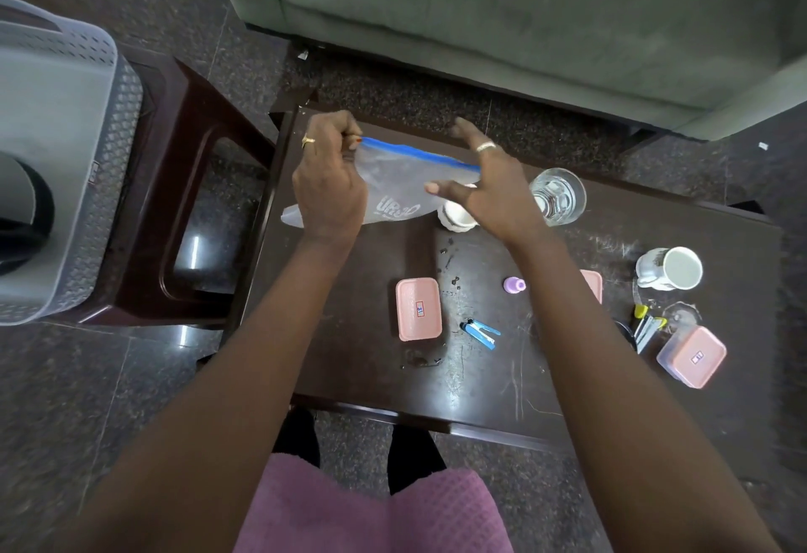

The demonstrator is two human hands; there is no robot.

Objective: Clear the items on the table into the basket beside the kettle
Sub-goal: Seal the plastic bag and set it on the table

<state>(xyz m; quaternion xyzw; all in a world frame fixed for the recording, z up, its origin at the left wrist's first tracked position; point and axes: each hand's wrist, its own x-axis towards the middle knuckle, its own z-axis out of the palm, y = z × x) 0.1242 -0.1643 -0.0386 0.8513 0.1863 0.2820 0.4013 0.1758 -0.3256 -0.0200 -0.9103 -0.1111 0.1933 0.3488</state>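
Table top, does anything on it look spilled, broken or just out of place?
Dark crumbs are scattered on the table just beyond the pink box, with a dark smudge on its near side. Pale scratches mark the surface. No liquid looks spilled.

Just 1 view is given, from a wide-angle camera worn on the person's head. It looks forward and steeply down, almost straight onto the dark desk (pixel 371 382), which fills the middle and right of the frame. Both forearms (pixel 244 377) run up from the bottom edge to the left hand (pixel 329 190) and right hand (pixel 491 194) over the desk's far side, near enough that print on the zip bag (pixel 399 185) shows. The lens bends the basket (pixel 56 150) at the left edge; a sofa (pixel 480 6) crosses the top.
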